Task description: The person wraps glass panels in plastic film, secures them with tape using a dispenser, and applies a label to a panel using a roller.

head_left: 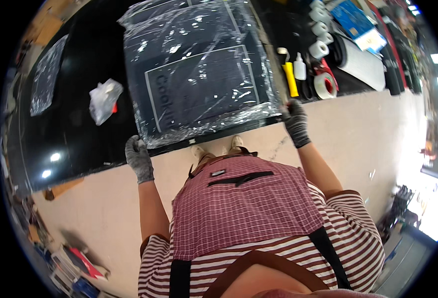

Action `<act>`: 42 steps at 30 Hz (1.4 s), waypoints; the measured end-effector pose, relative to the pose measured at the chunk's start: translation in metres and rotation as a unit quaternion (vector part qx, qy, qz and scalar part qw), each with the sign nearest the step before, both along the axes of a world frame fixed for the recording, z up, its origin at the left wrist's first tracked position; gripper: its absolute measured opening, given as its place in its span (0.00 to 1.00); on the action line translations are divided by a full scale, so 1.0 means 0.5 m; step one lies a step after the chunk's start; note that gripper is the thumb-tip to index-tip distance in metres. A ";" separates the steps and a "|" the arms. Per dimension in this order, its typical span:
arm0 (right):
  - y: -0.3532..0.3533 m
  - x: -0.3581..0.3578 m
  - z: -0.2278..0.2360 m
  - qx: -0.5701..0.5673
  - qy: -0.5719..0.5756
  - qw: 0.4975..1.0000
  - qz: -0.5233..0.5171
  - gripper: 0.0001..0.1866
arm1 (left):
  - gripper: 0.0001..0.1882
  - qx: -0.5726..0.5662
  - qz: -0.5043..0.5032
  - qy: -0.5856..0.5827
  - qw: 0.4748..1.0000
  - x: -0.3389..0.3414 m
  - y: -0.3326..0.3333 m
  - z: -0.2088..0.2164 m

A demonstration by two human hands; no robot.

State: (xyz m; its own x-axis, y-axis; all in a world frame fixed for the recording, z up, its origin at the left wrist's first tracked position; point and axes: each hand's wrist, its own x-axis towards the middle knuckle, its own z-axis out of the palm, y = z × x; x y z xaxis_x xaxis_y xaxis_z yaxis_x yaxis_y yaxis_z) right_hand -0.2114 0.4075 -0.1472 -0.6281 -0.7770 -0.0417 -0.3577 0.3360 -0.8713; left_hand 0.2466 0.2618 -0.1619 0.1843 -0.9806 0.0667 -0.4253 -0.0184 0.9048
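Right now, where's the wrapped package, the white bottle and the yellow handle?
Wrapped package (201, 84), head view: on its top.
White bottle (300, 70), head view: on its body.
Yellow handle (290, 79), head view: around its middle.

We seem to be in a workshop or packing area. We can tell from the long black worktable, its tape rolls, squeeze bottle and yellow-handled tool, the large plastic-wrapped package and the person's checked apron.
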 end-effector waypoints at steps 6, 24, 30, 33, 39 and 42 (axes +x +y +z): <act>-0.014 -0.024 -0.053 0.111 0.057 0.992 0.027 0.04 | 0.06 0.173 -0.098 -0.009 0.980 -0.006 -0.020 -0.065; -0.199 -0.037 0.077 0.211 -0.117 0.963 0.116 0.31 | 0.30 0.187 0.021 -0.010 0.982 0.034 -0.053 -0.065; -0.194 -0.026 0.070 0.162 -0.338 0.925 0.064 0.19 | 0.23 0.352 -0.073 0.046 0.932 -0.013 -0.129 0.020; -0.205 -0.038 0.048 0.200 -0.255 0.941 0.101 0.17 | 0.18 0.343 -0.033 0.206 0.916 0.015 -0.131 -0.036; -0.215 -0.016 0.072 0.141 -0.356 0.922 0.063 0.12 | 0.16 0.363 -0.011 0.316 0.876 -0.047 -0.104 -0.002; -0.223 -0.026 0.088 0.088 -0.311 0.944 0.063 0.13 | 0.11 0.248 -0.066 0.233 0.938 -0.053 -0.115 -0.020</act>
State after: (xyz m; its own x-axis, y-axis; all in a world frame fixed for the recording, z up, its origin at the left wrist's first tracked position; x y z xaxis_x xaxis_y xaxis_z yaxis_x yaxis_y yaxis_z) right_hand -0.2242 0.2962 -0.1033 -0.3428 -0.7907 -0.5072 0.1584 0.4836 -0.8608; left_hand 0.2203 0.2044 -0.1718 -0.0449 -0.8862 -0.4612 -0.0135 -0.4611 0.8873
